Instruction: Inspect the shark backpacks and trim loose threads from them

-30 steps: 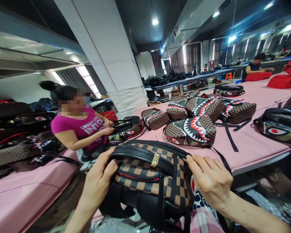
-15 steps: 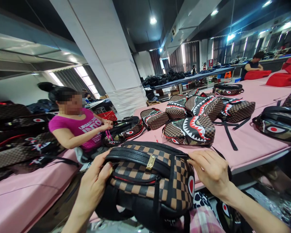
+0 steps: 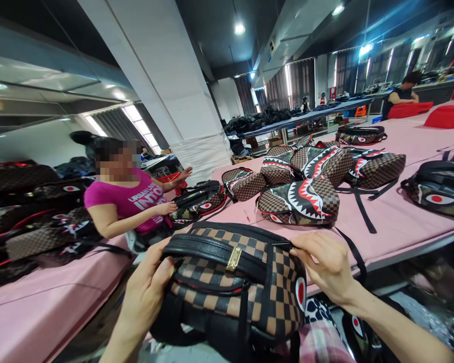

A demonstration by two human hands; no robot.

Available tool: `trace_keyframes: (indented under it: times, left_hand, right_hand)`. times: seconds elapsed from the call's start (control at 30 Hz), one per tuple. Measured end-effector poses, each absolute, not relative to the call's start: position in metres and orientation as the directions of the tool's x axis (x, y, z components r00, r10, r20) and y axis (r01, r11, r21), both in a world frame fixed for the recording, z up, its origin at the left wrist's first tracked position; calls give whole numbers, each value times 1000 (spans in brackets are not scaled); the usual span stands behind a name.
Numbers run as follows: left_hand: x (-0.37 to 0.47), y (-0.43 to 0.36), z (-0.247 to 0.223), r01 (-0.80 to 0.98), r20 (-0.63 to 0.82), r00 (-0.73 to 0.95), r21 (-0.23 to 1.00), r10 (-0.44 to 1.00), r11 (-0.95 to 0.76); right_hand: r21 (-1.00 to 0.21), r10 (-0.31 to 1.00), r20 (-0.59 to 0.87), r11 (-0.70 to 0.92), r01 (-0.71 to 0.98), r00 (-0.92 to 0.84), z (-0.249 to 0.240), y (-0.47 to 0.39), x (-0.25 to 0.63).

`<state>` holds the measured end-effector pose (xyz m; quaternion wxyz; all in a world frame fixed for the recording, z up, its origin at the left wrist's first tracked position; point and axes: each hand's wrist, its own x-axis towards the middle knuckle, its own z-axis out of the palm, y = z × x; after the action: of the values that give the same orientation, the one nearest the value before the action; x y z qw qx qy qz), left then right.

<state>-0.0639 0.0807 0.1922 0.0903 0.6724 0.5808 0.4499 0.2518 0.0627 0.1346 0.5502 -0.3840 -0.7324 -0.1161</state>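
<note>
In front of me is a brown-and-black checkered backpack point(image 3: 215, 272), tilted, with a black top handle point(image 3: 200, 249), a gold-coloured plate and a red eye patch on its side. My left hand point(image 3: 149, 275) is closed round the handle's left end and that corner of the bag. At the far right corner, my right hand point(image 3: 325, 259) pinches the black top edge. A thin dark piece, perhaps a zipper pull, shows by its fingertips. Black straps hang below, partly out of view.
Several shark-mouth checkered backpacks point(image 3: 298, 201) lie on the pink table point(image 3: 393, 232). To the left, a co-worker in a pink shirt point(image 3: 136, 199) sits by another backpack point(image 3: 200, 201). More bags point(image 3: 41, 217) are piled at far left. A pillar point(image 3: 162, 91) rises behind.
The co-worker's hands have come apart, one now raised off the bag. My hands keep their places on the backpack; the view has shifted slightly.
</note>
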Motion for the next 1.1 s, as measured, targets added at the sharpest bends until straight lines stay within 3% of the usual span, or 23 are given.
trace_keyframes:
  times: [0.1, 0.17, 0.23, 0.37, 0.53, 0.8, 1.1]
  left_hand:
    - [-62, 80, 192, 696, 507, -84, 646, 858, -314]
    - [-62, 79, 191, 698, 522, -89, 640, 848, -321]
    - [-63, 76, 188, 702, 540, -85, 629, 838, -335]
    - [-65, 68, 182, 723, 577, -81, 595, 813, -351]
    - [-67, 56, 176, 726, 585, -82, 590, 807, -354]
    - [-66, 27, 164, 696, 585, -92, 616, 806, -368]
    - [-61, 17, 162, 702, 620, -60, 583, 783, -408]
  right_hand:
    - [-494, 590, 807, 663, 563, 13, 129, 64, 252]
    - [-566, 637, 768, 629, 533, 66, 126, 61, 252]
    - [-506, 581, 811, 633, 586, 72, 123, 56, 251]
    - [-152, 338, 938, 593, 791, -73, 123, 38, 247]
    - [68, 262, 937, 508, 859, -229, 131, 12, 236]
    - [124, 307, 910, 440, 889, -279, 134, -23, 226]
    - [17, 336, 926, 413, 911, -170, 127, -30, 219]
